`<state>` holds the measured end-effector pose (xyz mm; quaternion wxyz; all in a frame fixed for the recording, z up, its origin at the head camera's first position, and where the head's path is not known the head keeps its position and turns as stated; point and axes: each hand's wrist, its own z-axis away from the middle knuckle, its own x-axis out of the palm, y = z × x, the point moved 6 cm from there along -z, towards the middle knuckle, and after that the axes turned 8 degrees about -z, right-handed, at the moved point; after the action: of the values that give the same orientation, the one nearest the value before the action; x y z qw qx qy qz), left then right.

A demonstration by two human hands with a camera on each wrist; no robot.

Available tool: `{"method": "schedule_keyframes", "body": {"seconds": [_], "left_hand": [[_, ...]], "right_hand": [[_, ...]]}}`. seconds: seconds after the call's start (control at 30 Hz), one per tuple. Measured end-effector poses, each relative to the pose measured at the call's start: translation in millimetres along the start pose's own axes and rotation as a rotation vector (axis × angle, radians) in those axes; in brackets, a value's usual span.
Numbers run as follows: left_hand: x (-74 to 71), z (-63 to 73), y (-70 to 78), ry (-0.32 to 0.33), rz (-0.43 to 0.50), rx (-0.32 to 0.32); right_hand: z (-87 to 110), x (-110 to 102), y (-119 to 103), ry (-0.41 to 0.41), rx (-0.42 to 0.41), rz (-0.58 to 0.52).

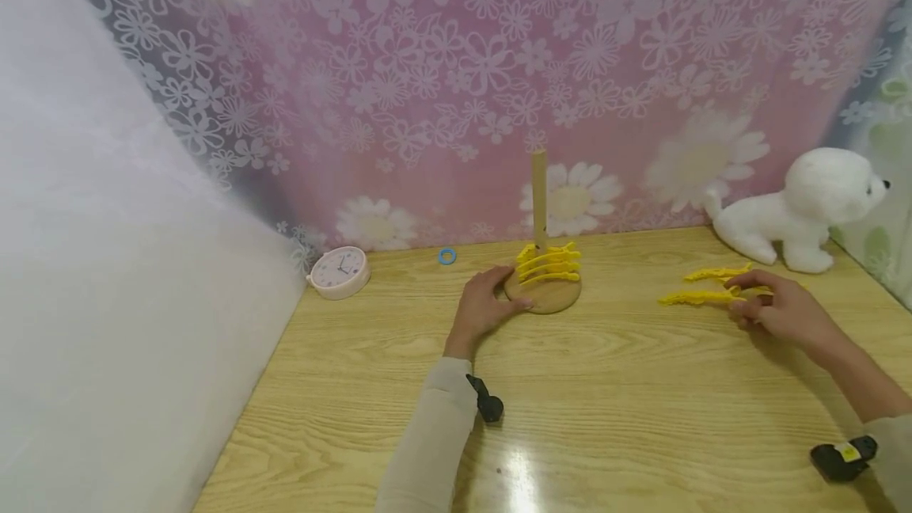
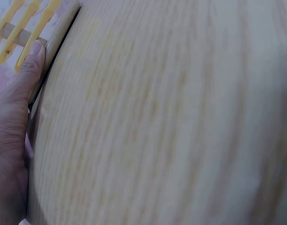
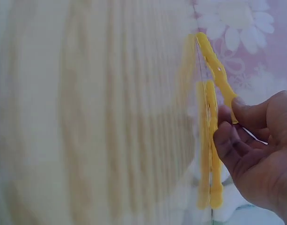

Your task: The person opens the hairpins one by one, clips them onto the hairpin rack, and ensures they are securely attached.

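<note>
A wooden stand has a round base point(image 1: 547, 301) and an upright square post point(image 1: 539, 196). Several yellow alligator hair clips point(image 1: 550, 269) are stacked around the post just above the base. My left hand point(image 1: 480, 309) grips the base's left side, thumb at the front edge; in the left wrist view the thumb point(image 2: 35, 54) lies along the disc near the clips. Far to the right, my right hand point(image 1: 782, 311) pinches one yellow hair clip point(image 3: 218, 72) between thumb and fingers, its free end tilted down at the tabletop. Another yellow clip point(image 1: 712, 273) lies on the table just behind.
A round pink clock point(image 1: 340, 272) lies at the back left of the wooden table point(image 1: 606, 386). Between it and the stand is a small blue ring point(image 1: 446, 256). A white plush dog point(image 1: 791, 208) sits at the back right, beyond my right hand. A flowered curtain point(image 1: 442, 101) hangs behind.
</note>
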<state>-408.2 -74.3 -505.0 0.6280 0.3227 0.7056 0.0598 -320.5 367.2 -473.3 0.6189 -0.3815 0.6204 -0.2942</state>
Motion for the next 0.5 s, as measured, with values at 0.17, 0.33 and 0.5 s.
{"method": "schedule_keyframes", "body": {"seconds": [0.17,0.33,0.5], "left_hand": [[-0.9,-0.2,0.9,0.001,-0.009,0.002],[-0.9,-0.3,0.9,0.012,-0.011,0.007],[1.2,0.2,-1.2,0.012,-0.006,0.002]], "right_hand": [[-0.8,1.1,-11.1,0.056,-0.045,-0.024],[-5.2,3.6,-26.8,0.13,-0.083,-0.025],[-14.5,10.0,-46.9,0.219,-0.146,0.059]]}}
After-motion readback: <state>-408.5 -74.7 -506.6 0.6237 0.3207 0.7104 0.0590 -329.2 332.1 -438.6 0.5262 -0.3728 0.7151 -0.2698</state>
